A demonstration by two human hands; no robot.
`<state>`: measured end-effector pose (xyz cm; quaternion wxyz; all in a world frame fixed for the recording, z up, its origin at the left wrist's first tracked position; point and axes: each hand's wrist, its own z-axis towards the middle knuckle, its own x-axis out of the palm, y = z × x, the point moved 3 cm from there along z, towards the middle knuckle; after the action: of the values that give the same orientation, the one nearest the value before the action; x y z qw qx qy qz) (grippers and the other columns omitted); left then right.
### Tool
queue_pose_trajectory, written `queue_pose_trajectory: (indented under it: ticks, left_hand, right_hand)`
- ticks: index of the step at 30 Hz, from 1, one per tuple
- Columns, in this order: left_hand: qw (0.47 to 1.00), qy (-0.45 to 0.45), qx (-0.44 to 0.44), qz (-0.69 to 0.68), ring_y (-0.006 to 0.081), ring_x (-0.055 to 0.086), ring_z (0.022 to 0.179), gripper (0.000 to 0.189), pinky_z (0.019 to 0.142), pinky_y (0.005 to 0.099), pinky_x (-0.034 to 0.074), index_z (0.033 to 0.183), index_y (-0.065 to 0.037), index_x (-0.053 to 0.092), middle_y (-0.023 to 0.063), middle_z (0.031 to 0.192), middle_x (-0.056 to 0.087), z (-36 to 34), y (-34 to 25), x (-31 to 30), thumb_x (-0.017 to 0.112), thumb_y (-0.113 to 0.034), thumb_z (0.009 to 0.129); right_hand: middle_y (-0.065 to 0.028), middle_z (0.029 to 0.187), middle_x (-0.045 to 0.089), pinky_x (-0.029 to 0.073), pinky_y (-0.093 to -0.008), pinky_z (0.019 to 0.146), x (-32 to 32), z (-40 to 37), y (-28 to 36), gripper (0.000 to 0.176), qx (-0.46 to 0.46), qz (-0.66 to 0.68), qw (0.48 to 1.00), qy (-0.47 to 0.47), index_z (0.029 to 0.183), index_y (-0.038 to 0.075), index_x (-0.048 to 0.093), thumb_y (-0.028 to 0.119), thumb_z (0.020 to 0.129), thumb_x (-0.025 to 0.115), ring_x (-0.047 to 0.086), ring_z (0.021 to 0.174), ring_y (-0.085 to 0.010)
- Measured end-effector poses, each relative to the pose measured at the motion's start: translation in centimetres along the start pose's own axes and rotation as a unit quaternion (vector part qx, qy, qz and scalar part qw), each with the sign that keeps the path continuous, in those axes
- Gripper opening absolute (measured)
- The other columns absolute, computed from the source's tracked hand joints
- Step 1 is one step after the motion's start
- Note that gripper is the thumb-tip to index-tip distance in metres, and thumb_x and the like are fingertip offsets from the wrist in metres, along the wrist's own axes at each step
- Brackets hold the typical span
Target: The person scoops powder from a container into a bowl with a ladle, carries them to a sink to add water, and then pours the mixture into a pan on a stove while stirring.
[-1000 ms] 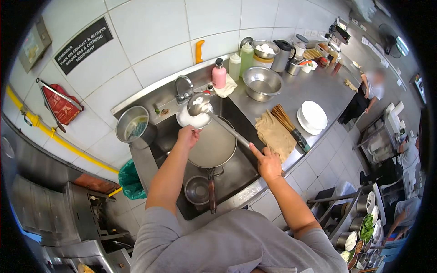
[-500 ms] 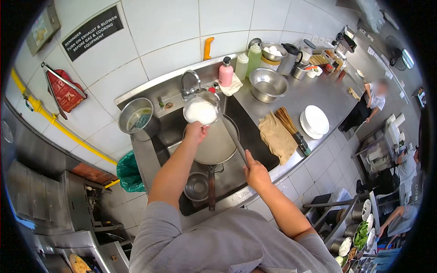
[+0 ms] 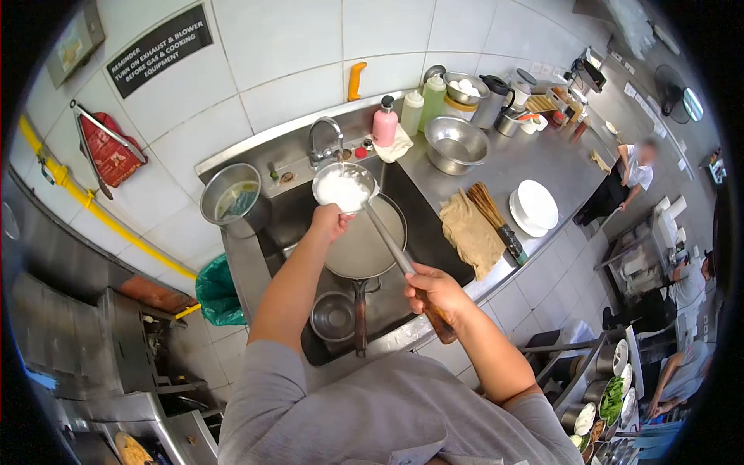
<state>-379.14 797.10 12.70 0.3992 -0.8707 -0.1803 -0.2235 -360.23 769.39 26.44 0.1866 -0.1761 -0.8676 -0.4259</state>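
Note:
My left hand (image 3: 331, 222) grips the near rim of a metal bowl (image 3: 318, 184) that holds something white (image 3: 342, 188). Water from the faucet (image 3: 326, 137) runs into this bowl. In my right hand (image 3: 434, 290) is the long handle of a ladle (image 3: 391, 246), whose far end meets the bowl's right side. Beneath both sits a wide pan (image 3: 404, 232) of cloudy liquid in the sink, its dark handle (image 3: 360, 322) pointing toward me. A small round metal bowl (image 3: 335, 316) lies in the sink left of that handle.
Left of the sink stands a deep pot (image 3: 262, 215), with a green-lined bin (image 3: 221, 291) below. The right counter holds a brown cloth (image 3: 470, 235), a stick brush (image 3: 496, 217), white bowls (image 3: 535, 204), a steel bowl (image 3: 457, 145) and a pink bottle (image 3: 384, 126). People stand at far right.
My right hand has turned and shifted slightly, so the wooden end of the ladle handle now shows. The bowl has tilted a little, and falling water is visible.

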Motion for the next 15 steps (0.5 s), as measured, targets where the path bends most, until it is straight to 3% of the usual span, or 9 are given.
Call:
queue_pose_trajectory:
  ticks: [2, 4, 6, 8, 9, 10, 12, 13, 15]
  left_hand:
    - [1.0, 0.021, -0.002, 0.018, 0.0092, 0.047, 0.053, 0.043, 0.045, 0.0208, 0.038, 0.118, 0.003, 0.052, 0.0258, 0.091, 0.064, -0.4, -0.5, 0.1, 0.04, 0.007, 0.077]
    - [0.999, 0.029, 0.0, 0.027, 0.0077, 0.047, 0.052, 0.038, 0.046, 0.0215, 0.039, 0.116, 0.004, 0.049, 0.0254, 0.092, 0.064, -0.9, -1.1, 0.5, 0.04, 0.004, 0.079]
    - [0.999, 0.037, 0.002, 0.036, 0.0062, 0.047, 0.052, 0.033, 0.047, 0.0222, 0.04, 0.114, 0.005, 0.046, 0.025, 0.094, 0.063, -0.8, -1.6, 0.6, 0.041, 0.001, 0.082]
    - [0.998, 0.053, -0.01, 0.017, 0.006, 0.048, 0.052, 0.031, 0.047, 0.0226, 0.04, 0.112, 0.005, 0.046, 0.0221, 0.092, 0.063, -0.1, -1.8, 0.6, 0.04, 0.001, 0.082]
    - [0.998, 0.053, -0.009, 0.015, 0.006, 0.048, 0.052, 0.031, 0.047, 0.0226, 0.04, 0.112, 0.005, 0.046, 0.0221, 0.092, 0.063, -0.1, -1.9, 0.6, 0.04, 0.001, 0.082]
    - [0.999, 0.047, -0.011, 0.022, 0.0058, 0.048, 0.052, 0.029, 0.047, 0.0228, 0.041, 0.111, 0.005, 0.047, 0.0211, 0.091, 0.063, 0.0, -2.1, 0.6, 0.04, 0.0, 0.083]
    - [0.999, 0.043, -0.013, 0.029, 0.0057, 0.049, 0.053, 0.028, 0.047, 0.023, 0.041, 0.11, 0.005, 0.047, 0.0201, 0.089, 0.062, 0.1, -2.1, 0.7, 0.04, 0.0, 0.083]
    - [0.999, 0.037, -0.005, 0.022, 0.0056, 0.049, 0.053, 0.027, 0.047, 0.023, 0.041, 0.109, 0.005, 0.047, 0.0198, 0.089, 0.062, 0.2, -2.1, 0.6, 0.041, 0.0, 0.083]
    - [0.999, 0.032, 0.003, 0.014, 0.0056, 0.049, 0.053, 0.027, 0.047, 0.0231, 0.042, 0.108, 0.005, 0.048, 0.0195, 0.088, 0.062, 0.2, -1.9, 0.5, 0.041, -0.001, 0.083]
  right_hand:
    - [-0.0016, 0.072, 0.054, 0.039, -0.0254, 0.049, -0.4, 0.0, 0.1, 0.04, 0.002, -0.007, 1.0, 0.009, 0.138, 0.007, 0.049, 0.015, 0.101, 0.057, 0.047, 0.053, -0.0105]
    - [-0.0002, 0.071, 0.052, 0.038, -0.0249, 0.049, -0.1, -0.1, 0.3, 0.035, -0.058, -0.115, 0.991, 0.028, 0.135, 0.007, 0.052, 0.013, 0.1, 0.056, 0.046, 0.052, -0.0093]
    - [-0.0006, 0.074, 0.057, 0.041, -0.0243, 0.051, -0.4, 0.1, -0.7, 0.042, -0.09, -0.194, 0.976, 0.038, 0.141, 0.004, 0.05, 0.013, 0.099, 0.057, 0.048, 0.052, -0.0087]
    - [-0.0027, 0.077, 0.062, 0.046, -0.027, 0.055, -0.9, 0.2, -1.3, 0.054, -0.216, -0.466, 0.852, -0.102, 0.148, 0.001, 0.044, 0.015, 0.098, 0.06, 0.053, 0.054, -0.0111]
    - [-0.0112, 0.079, 0.067, 0.05, -0.0326, 0.061, -0.9, 0.0, -1.2, 0.065, -0.243, -0.523, 0.804, -0.144, 0.15, 0.0, 0.038, 0.016, 0.094, 0.065, 0.061, 0.057, -0.0207]
    - [-0.0112, 0.079, 0.067, 0.05, -0.0326, 0.061, -0.8, -0.2, -1.2, 0.065, -0.243, -0.525, 0.803, -0.143, 0.15, 0.0, 0.038, 0.016, 0.094, 0.065, 0.061, 0.057, -0.0207]
    - [-0.0202, 0.078, 0.066, 0.052, -0.0399, 0.065, -0.4, -0.9, -0.8, 0.065, -0.269, -0.614, 0.718, -0.187, 0.149, 0.002, 0.042, 0.013, 0.09, 0.066, 0.065, 0.062, -0.0335]
    - [-0.0202, 0.078, 0.066, 0.052, -0.0399, 0.065, -0.5, -0.9, -0.8, 0.065, -0.269, -0.615, 0.718, -0.187, 0.149, 0.002, 0.042, 0.013, 0.09, 0.066, 0.065, 0.062, -0.0335]
    - [-0.0248, 0.08, 0.065, 0.052, -0.0457, 0.068, -0.5, -1.2, -0.5, 0.064, -0.34, -0.642, 0.659, -0.196, 0.148, 0.006, 0.045, 0.012, 0.088, 0.067, 0.065, 0.068, -0.0408]
